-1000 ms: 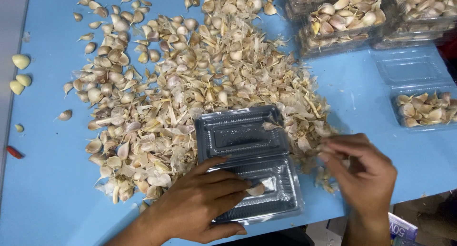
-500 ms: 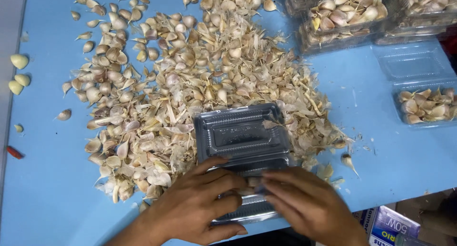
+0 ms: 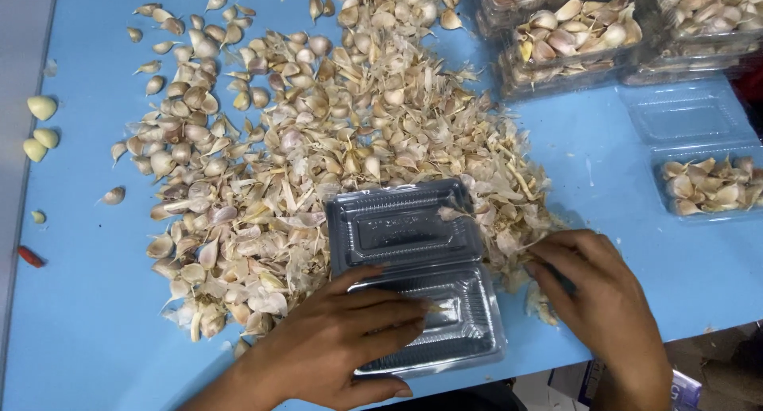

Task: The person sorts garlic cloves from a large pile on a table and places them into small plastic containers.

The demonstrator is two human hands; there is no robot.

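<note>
Blue bench top (image 3: 95, 331) fills the view, with a grey strip along its left edge. At the near edge lies an open clear clamshell box (image 3: 413, 276), lid half toward the bench's middle, tray half toward the person. The left hand (image 3: 334, 351) lies flat over the tray half, fingers spread and pressing it down; one garlic clove (image 3: 435, 306) shows just past the fingertips. Half a second ago the right hand rested on the tray beside the left; now the right hand (image 3: 600, 300) has moved off to the box's right side, its fingers curled together into the fringe of the garlic pile (image 3: 318, 164), seemingly gathering cloves, though what they pinch is hidden. The tray thus holds almost nothing so far. Toward the far right corner stand filled clear boxes (image 3: 572, 37); along the right edge one open box (image 3: 707, 184) holds a layer of cloves. Peeled cloves (image 3: 40, 129) sit by the left edge.
</note>
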